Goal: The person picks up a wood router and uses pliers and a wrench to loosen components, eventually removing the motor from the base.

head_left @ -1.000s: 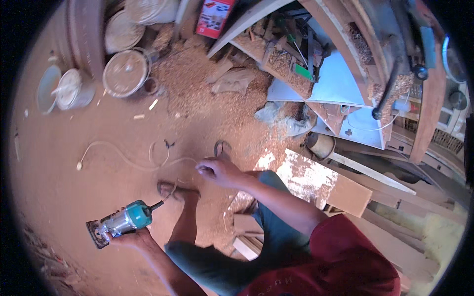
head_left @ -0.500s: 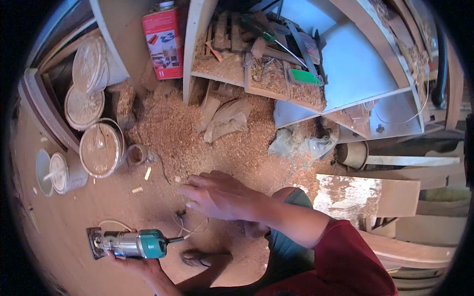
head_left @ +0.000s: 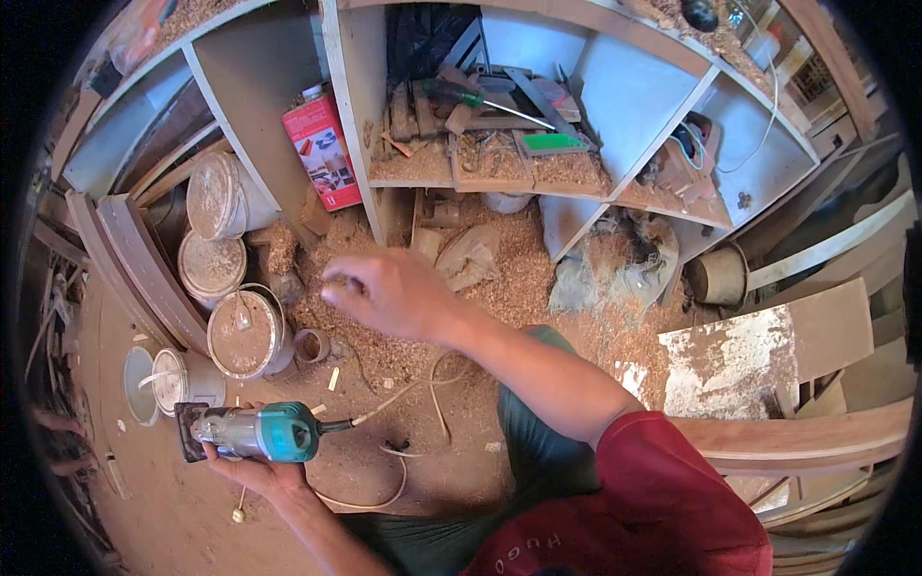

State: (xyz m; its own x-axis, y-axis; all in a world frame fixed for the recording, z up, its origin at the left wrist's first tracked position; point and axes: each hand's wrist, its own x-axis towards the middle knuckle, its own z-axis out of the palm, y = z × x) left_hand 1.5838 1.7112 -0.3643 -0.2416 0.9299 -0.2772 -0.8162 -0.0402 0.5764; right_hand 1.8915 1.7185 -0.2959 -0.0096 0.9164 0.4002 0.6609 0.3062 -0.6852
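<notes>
Head view: gripping teal-and-silver power tool [head_left: 286,432] at lower left with left hand [head_left: 271,474], fingers wrapped about metal body, near rim of white bucket [head_left: 206,381], above broad floor [head_left: 182,499]. Holding right hand [head_left: 396,296] aloft, fingers loosely curled, apart from shelf edge [head_left: 538,190].

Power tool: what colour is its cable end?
The power tool has a teal cable end, best seen in the head view.

Brown floor [head_left: 182,499] strewn with shavings [head_left: 384,350], more thickly toward the shelf [head_left: 413,182]; buckets [head_left: 245,334] and a looped cord [head_left: 384,500] also borne by it. Shelf littered with further shavings and crowded with wood scraps [head_left: 399,113].
</notes>
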